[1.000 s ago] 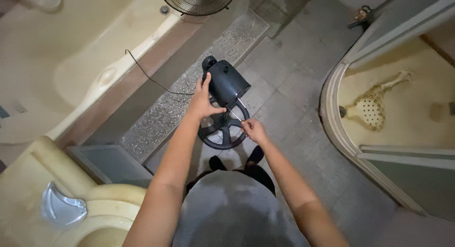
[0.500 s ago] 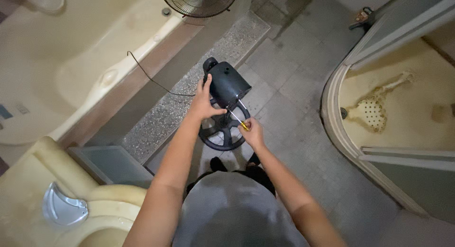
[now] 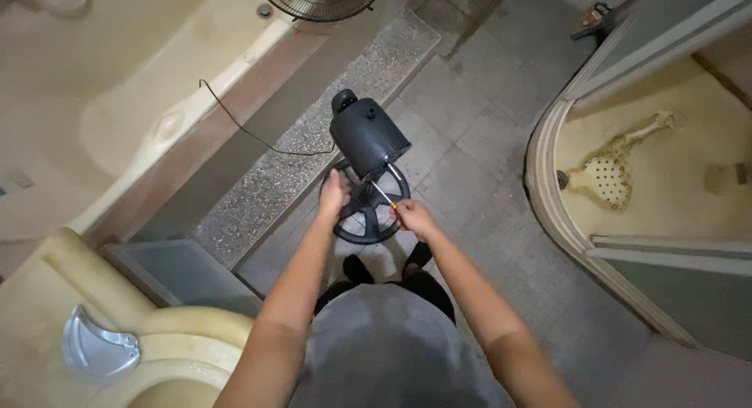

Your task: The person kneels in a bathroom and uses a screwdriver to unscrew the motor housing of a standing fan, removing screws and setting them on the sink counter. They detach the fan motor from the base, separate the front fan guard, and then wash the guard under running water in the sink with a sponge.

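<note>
Yellow-handled screwdriver (image 3: 384, 195) in right hand (image 3: 413, 218), tip toward fan motor (image 3: 368, 135)

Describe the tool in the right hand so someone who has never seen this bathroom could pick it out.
Start at the grey tiled floor between the bathtub and the shower tray, where a black fan motor stands on its round base. The right hand beside that base holds a screwdriver. Its thin bright shaft, pointing up toward the motor, and yellow handle stand out against the black parts.
</note>
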